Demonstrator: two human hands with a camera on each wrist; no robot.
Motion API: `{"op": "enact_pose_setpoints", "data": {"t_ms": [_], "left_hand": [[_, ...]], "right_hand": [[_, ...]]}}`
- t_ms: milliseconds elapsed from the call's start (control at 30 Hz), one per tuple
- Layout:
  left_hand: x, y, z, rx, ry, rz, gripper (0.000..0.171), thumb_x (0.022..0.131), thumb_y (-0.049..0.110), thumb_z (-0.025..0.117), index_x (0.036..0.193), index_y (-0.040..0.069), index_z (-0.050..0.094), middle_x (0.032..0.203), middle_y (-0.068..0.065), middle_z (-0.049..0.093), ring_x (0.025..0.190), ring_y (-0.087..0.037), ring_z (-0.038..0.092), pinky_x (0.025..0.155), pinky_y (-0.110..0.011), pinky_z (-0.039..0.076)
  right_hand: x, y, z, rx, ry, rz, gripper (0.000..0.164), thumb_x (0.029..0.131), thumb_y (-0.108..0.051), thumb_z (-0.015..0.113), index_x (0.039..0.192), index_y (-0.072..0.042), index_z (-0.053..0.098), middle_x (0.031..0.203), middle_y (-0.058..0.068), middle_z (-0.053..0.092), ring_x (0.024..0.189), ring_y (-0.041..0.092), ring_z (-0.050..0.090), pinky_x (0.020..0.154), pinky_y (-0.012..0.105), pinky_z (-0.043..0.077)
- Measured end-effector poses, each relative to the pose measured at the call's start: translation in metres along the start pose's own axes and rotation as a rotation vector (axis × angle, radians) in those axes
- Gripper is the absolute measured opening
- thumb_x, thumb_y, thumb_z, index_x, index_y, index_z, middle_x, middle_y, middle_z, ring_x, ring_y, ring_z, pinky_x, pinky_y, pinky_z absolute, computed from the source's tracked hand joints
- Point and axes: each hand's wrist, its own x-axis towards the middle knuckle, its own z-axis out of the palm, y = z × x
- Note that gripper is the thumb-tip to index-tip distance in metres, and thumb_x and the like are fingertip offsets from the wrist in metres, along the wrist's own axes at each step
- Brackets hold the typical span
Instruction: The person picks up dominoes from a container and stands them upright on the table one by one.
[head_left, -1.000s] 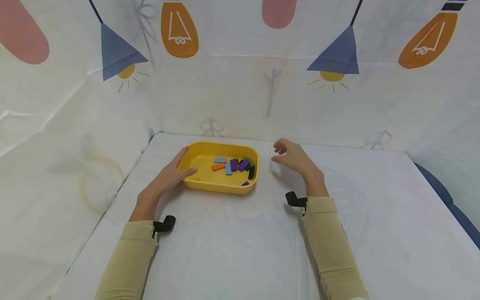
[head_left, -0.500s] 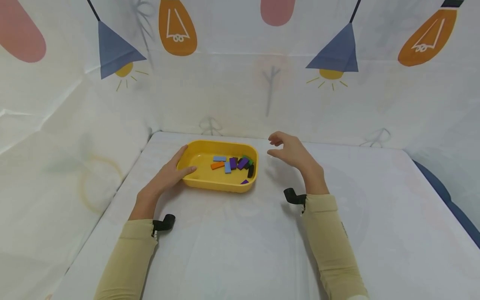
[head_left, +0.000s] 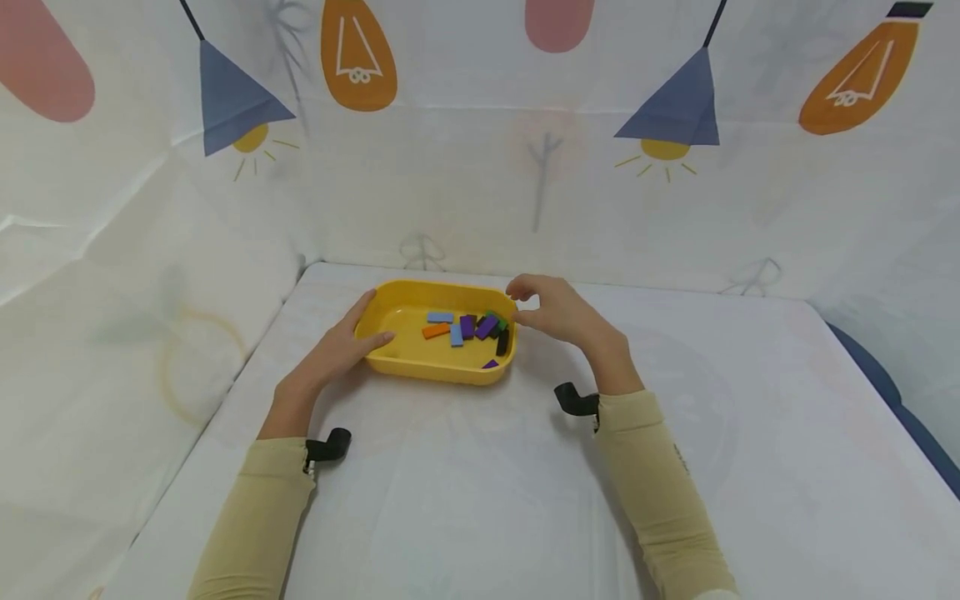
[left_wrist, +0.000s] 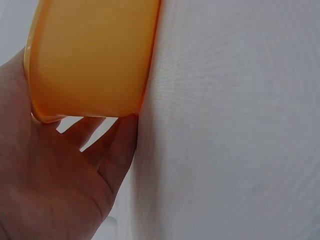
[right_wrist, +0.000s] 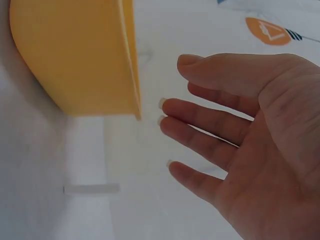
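Note:
A yellow tray (head_left: 405,325) sits toward the back of the table in the head view. Inside it, mostly at the right, lie several small blocks: light blue (head_left: 440,317), orange (head_left: 436,331), purple (head_left: 487,327), black (head_left: 502,342) and partly covered green ones. My left hand (head_left: 333,348) grips the tray's left end, thumb over the rim and fingers along the outer wall, as the left wrist view also shows. At the right end hovers my right hand (head_left: 566,318), fingers loosely bent, holding nothing. The right wrist view shows a gap between its fingertips and the tray wall (right_wrist: 70,55).
A white cloth covers the table (head_left: 465,483). Behind and to the left hangs a white curtain (head_left: 450,183) printed with lamps and bulbs. Something dark blue (head_left: 873,375) stands beyond the table's right edge.
My right hand has risen slightly, then moved left and a little down to the tray's right rim. The left hand, tray and blocks stay as they were.

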Motion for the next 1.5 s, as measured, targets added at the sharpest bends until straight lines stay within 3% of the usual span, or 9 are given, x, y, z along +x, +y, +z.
{"op": "enact_pose_setpoints", "data": {"t_ms": [533,667,800,1067,1233,1500], "left_hand": [[-0.002,-0.002,0.003,-0.022,-0.003,0.024,0.089,0.090,0.069,0.054,0.156,0.049,-0.003,0.170,0.000,0.003,0.155,-0.037,0.008,0.120,-0.069,0.011],[-0.003,0.000,0.002,-0.027,-0.001,0.029,0.088,0.091,0.067,0.054,0.155,0.049,-0.003,0.170,0.001,0.003,0.156,-0.036,0.007,0.120,-0.068,0.011],[-0.004,0.001,0.002,-0.025,-0.002,0.024,0.088,0.091,0.068,0.053,0.155,0.049,-0.004,0.170,0.001,0.003,0.156,-0.036,0.007,0.120,-0.069,0.011],[-0.004,0.001,0.002,-0.024,0.004,0.028,0.089,0.090,0.069,0.053,0.155,0.049,-0.004,0.169,0.002,0.003,0.156,-0.035,0.007,0.120,-0.068,0.011],[-0.004,0.001,0.002,-0.020,0.005,0.033,0.089,0.091,0.067,0.054,0.157,0.046,-0.003,0.169,0.002,0.004,0.156,-0.035,0.007,0.120,-0.068,0.011],[-0.004,-0.002,-0.002,-0.015,0.009,0.030,0.090,0.091,0.066,0.055,0.157,0.045,-0.002,0.169,0.002,0.003,0.156,-0.034,0.006,0.121,-0.067,0.010]], "right_hand": [[0.011,-0.027,0.036,-0.130,-0.187,-0.047,0.036,0.092,-0.017,0.068,0.127,-0.009,0.064,0.126,0.007,0.066,0.116,0.026,0.059,0.105,0.043,0.049],[0.013,-0.033,0.045,-0.168,-0.206,-0.059,0.026,0.090,-0.014,0.068,0.115,-0.010,0.068,0.108,0.004,0.067,0.098,0.021,0.059,0.087,0.034,0.052],[0.012,-0.036,0.050,-0.154,-0.245,-0.018,0.018,0.088,-0.009,0.065,0.106,-0.011,0.068,0.094,0.005,0.063,0.082,0.019,0.056,0.069,0.030,0.046],[0.010,-0.041,0.056,-0.269,-0.327,0.021,0.026,0.091,-0.010,0.066,0.116,-0.015,0.068,0.105,0.000,0.066,0.094,0.018,0.057,0.085,0.029,0.053],[0.010,-0.045,0.058,-0.296,-0.352,0.034,0.023,0.091,-0.004,0.065,0.111,-0.015,0.068,0.099,0.000,0.065,0.092,0.019,0.057,0.080,0.028,0.052],[0.017,-0.049,0.069,-0.440,-0.329,0.045,0.014,0.092,-0.008,0.062,0.098,-0.019,0.067,0.092,-0.001,0.064,0.088,0.019,0.056,0.074,0.027,0.046]]}}
